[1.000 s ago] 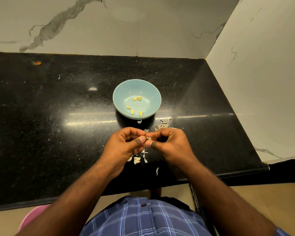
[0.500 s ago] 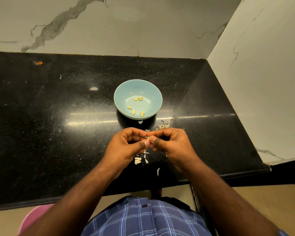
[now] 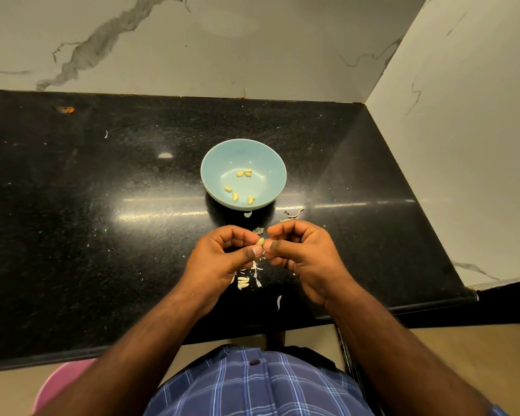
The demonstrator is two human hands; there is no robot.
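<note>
Head, clove (image 3: 260,242) pinched between fingers (image 3: 252,252) (over countertop (image 3: 102,235))

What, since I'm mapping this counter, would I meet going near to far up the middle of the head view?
Checked shirt → white peels → garlic clove → blue bowl → marble wall.

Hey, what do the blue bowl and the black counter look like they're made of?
Blue bowl: probably glazed ceramic, though melamine is possible. It is smooth and glossy, with soft highlights on the inside.
Black counter: looks like polished granite, with fine pale speckles and mirror-like streaks of reflected light.
</note>
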